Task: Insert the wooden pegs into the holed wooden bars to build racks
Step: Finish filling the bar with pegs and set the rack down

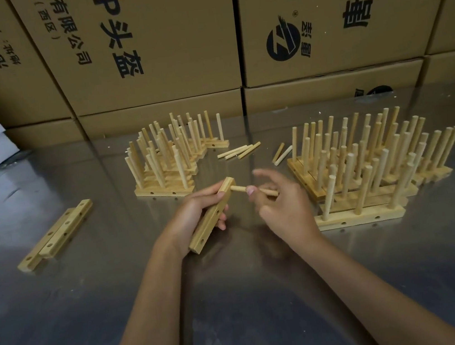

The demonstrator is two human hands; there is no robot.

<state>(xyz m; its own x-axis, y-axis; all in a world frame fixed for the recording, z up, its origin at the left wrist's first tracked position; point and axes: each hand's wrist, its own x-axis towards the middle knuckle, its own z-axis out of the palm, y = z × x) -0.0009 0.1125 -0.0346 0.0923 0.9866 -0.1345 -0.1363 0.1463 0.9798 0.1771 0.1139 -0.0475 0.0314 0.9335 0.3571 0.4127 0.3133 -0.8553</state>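
Hands are working close together: left hand (pixel 196 210) is gripping a tilted bar (pixel 212 217) so its holes face right. Right hand (pixel 275 197) is pinching a peg (pixel 252 190), lining it up near the bar's far end.

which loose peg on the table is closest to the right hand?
The pale peg, lying just left of the right-side rack cluster. Its darker partner lies slightly farther from the right hand, and the three pegs lie farther left.
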